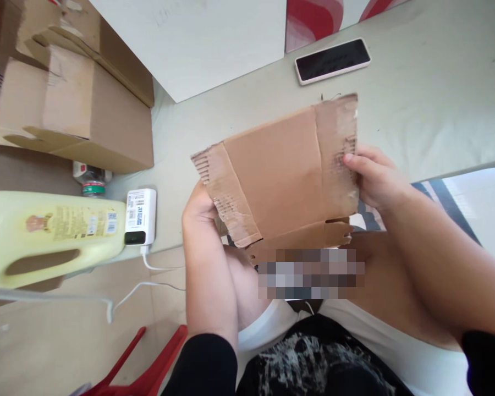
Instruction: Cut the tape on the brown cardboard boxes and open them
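A piece of brown cardboard [276, 165], creased into panels with torn, ridged edges, is held up over my lap. My left hand [200, 206] grips its left edge, with most of the fingers hidden behind the board. On the right edge my right hand [373, 173] pinches it, the thumb lying on the front face and the other fingers behind. A narrower flap folds along the bottom of the cardboard; part of the area below it is blurred out.
A phone [333, 60] lies on the pale surface beyond the cardboard, beside a large white box [214, 44]. At left are cardboard boxes [119, 121], a bottle [93, 179], a yellow jug [53, 231] and a white power bank [141, 214] with a cable. A red stool [148, 363] stands below.
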Available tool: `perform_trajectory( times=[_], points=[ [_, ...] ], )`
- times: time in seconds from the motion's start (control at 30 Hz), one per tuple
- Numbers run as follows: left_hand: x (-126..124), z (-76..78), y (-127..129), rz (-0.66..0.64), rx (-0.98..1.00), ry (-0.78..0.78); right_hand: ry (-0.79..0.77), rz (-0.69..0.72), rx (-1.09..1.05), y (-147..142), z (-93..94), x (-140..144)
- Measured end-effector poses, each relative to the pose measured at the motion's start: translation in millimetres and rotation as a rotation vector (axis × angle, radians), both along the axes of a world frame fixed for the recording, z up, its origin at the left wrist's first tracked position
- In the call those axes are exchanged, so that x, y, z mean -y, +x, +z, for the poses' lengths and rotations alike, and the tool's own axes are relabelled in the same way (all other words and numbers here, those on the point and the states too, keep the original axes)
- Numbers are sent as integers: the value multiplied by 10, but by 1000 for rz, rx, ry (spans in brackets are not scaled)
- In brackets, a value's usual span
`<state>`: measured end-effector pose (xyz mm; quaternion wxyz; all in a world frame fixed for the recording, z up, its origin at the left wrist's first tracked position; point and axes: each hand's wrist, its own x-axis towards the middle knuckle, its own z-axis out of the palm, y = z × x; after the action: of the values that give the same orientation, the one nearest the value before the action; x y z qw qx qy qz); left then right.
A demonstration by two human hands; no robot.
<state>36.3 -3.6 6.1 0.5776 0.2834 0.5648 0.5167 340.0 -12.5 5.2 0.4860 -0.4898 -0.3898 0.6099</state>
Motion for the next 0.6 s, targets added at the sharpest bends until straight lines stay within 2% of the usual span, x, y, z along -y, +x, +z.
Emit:
perform_trajectory(
  times=[0.1,0.13,0.3,0.43,0.47,0.53,0.6],
  points=[
    [-14,25,16,-158,-58,1,-8,-38,3,-17,-22,-8],
    [-23,30,24,-163,-55,2,5,-55,-2,-30,-30,-11],
    [-41,34,100,-14,28,84,178,-211,-75,-133,-82,-25],
    [5,34,146,-175,12,133,163,-247,-42,-111,-78,-79],
    [10,39,139,-179,3,148,143,-261,-20,-73,-68,-107],
    [-4,56,93,-78,2,210,119,-327,20,33,-48,-175],
    [-44,74,14,103,31,319,94,-393,28,142,-42,-239]
  ],
)
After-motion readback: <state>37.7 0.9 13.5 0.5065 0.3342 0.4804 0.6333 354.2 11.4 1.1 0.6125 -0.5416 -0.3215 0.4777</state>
